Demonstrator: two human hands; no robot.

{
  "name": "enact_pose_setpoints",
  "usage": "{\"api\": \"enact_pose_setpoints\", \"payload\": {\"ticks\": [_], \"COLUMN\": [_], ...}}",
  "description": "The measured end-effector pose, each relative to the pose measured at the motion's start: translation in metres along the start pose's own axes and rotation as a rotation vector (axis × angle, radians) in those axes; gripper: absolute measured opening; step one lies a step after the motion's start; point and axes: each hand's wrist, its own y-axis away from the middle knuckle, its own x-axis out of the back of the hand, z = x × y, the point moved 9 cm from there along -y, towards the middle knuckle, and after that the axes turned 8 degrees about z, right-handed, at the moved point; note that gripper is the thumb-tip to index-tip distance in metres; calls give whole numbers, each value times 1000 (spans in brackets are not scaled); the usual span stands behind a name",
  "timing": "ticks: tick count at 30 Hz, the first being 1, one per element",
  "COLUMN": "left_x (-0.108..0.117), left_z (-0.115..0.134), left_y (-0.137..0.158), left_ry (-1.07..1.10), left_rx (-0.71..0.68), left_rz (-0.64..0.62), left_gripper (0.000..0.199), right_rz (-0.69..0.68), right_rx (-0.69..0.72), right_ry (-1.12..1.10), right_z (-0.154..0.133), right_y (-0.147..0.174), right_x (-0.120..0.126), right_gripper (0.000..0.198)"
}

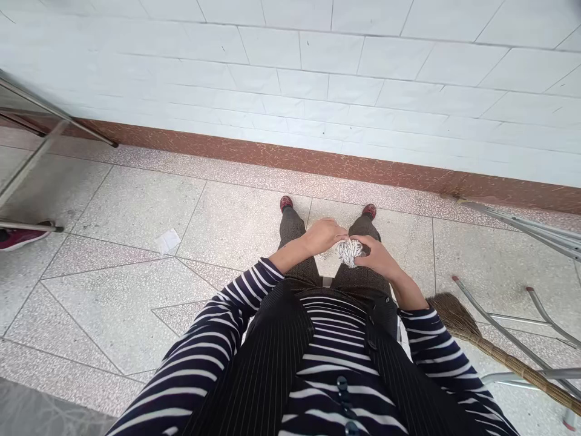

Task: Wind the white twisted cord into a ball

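In the head view, a small bundle of white cord with dark flecks (pixel 349 252) is held in front of my lap, between my two hands. My right hand (pixel 374 257) is closed around the bundle's right side, thumb and fingers pressed against the loops. From the left, my left hand (pixel 324 236) reaches over to the bundle's upper edge, its fingers pinched together there. What exactly sits between those fingertips is too small to tell. Both forearms come out of striped sleeves.
A straw broom (pixel 456 318) lies by a metal-legged frame (pixel 512 317) at right. Folded metal legs (pixel 521 224) lean near the tiled wall (pixel 318 79). A paper scrap (pixel 167 241) lies on the floor. At left are a metal stand (pixel 40 145) and a shoe (pixel 22 237).
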Motion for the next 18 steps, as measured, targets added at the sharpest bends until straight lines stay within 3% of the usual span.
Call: {"api": "enact_pose_setpoints", "payload": {"ticks": [3,7,11,18], "left_x": [-8,-19,-18,-7], "left_z": [0,-13,-19,-13], "left_y": [3,11,15,6], "left_ry": [10,134,269,141], "left_rx": [43,223,290,202], "left_rz": [15,6,46,54], "left_gripper": [31,29,27,28], "right_rz": [-36,-53,52,48], "right_rx": [-116,-304,-347,-373], "right_ry": [-307,-711,-767,-803], "right_z": [6,15,22,16], "right_y": [10,25,30,34], "right_x": [-5,-28,-32,-25], "right_gripper": [56,59,57,44]}}
